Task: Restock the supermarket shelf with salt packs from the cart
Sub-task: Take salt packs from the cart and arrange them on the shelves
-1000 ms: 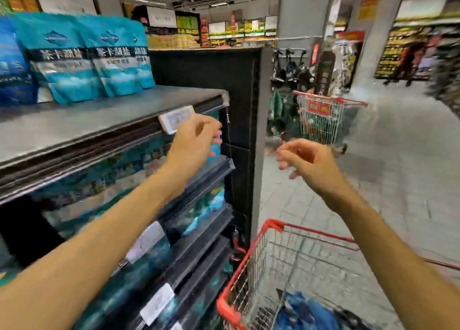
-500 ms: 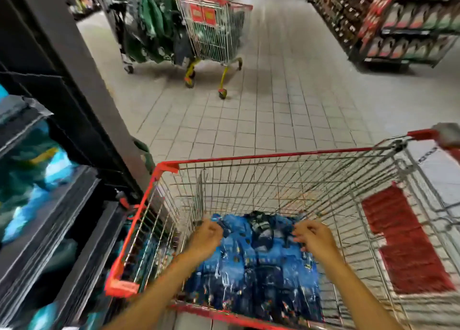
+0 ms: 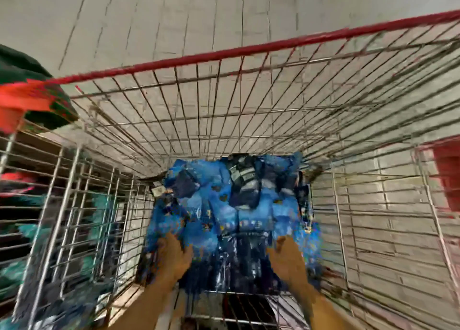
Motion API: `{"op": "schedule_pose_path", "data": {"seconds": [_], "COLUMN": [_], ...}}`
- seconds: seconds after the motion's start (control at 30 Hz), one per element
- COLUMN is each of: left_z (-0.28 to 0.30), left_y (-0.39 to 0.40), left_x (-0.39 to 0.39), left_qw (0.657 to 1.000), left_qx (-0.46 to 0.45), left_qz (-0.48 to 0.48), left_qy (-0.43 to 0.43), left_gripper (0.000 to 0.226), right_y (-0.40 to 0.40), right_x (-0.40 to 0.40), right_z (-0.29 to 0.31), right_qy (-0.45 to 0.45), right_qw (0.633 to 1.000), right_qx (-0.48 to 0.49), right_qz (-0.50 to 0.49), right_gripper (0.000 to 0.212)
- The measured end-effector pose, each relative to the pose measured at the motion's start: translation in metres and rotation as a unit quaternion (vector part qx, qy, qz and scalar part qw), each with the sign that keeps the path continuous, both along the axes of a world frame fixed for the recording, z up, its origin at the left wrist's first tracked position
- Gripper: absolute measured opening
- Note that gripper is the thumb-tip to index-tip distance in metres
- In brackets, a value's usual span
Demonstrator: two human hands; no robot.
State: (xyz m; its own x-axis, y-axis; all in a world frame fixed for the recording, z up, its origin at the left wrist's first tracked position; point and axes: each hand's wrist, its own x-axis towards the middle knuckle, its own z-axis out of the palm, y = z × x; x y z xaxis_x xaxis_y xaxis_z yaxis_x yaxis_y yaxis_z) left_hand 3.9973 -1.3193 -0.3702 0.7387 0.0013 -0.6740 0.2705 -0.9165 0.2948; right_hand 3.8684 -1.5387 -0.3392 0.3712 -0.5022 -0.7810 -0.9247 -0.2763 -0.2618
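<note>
Blue plastic salt packs (image 3: 231, 205) lie heaped on the floor of your wire shopping cart with the red rim (image 3: 249, 50), which fills the view over pale floor tiles (image 3: 174, 13). Your left hand (image 3: 174, 257) and right hand (image 3: 286, 257) both rest on the near edge of the heap. Blur hides your fingers, so you cannot tell whether either grip is clenched or released.
</note>
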Motion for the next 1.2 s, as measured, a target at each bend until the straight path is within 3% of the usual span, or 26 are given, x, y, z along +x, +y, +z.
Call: {"op": "schedule_pose_path", "data": {"seconds": [0.1,0.17,0.27,0.37,0.43,0.57,0.67,0.83,0.97,1.03,1.13,1.2], "left_z": [-0.028,-0.036,-0.047,-0.053,-0.062,-0.076,-0.080,-0.064,-0.014,0.020,0.077,0.121], "left_y": [-0.013,-0.020,-0.024,-0.022,-0.016,-0.011,-0.004,0.010,0.013,0.011,0.008,0.013], "left_x": [-0.009,-0.017,-0.028,-0.038,-0.046,-0.054,-0.052,-0.033,-0.014,-0.001,0.017,0.025], "left_qw": [0.999,0.998,0.993,0.993,0.993,0.989,0.990,0.970,0.952,0.947,0.928,0.909], "left_qx": [-0.002,0.011,0.022,0.098,0.096,-0.019,-0.045,-0.130,-0.169,-0.185,-0.251,-0.303], "left_qz": [0.040,0.055,0.116,0.064,0.060,0.136,0.114,0.162,0.221,0.234,0.251,0.264], "left_qy": [0.012,0.013,-0.004,0.014,0.023,0.059,0.070,0.126,0.125,0.120,0.111,0.106], "left_gripper": [0.047,0.064,0.071,0.080,0.065,0.040,0.037,0.044,0.067,0.070,0.065,0.082], "right_y": [0.012,0.021,0.030,0.040,0.043,0.042,0.041,0.035,0.028,0.024,0.023,0.020], "right_x": [0.008,0.017,0.034,0.045,0.047,0.047,0.042,0.018,-0.006,-0.013,-0.008,-0.003], "right_z": [-0.031,-0.048,-0.063,-0.076,-0.085,-0.090,-0.095,-0.069,-0.012,0.021,0.072,0.106], "right_qy": [0.049,0.063,0.087,0.085,0.076,0.071,-0.011,-0.050,-0.078,-0.106,-0.140,-0.158], "right_qw": [0.996,0.991,0.987,0.990,0.986,0.973,0.950,0.904,0.899,0.890,0.905,0.918], "right_qx": [-0.052,-0.095,-0.130,-0.092,-0.067,-0.004,0.065,0.208,0.275,0.312,0.285,0.237], "right_qz": [0.050,0.069,0.030,-0.064,-0.134,-0.221,-0.307,-0.369,-0.331,-0.315,-0.285,-0.276], "right_gripper": [0.061,0.075,0.090,0.105,0.098,0.061,0.047,0.058,0.068,0.083,0.100,0.095]}}
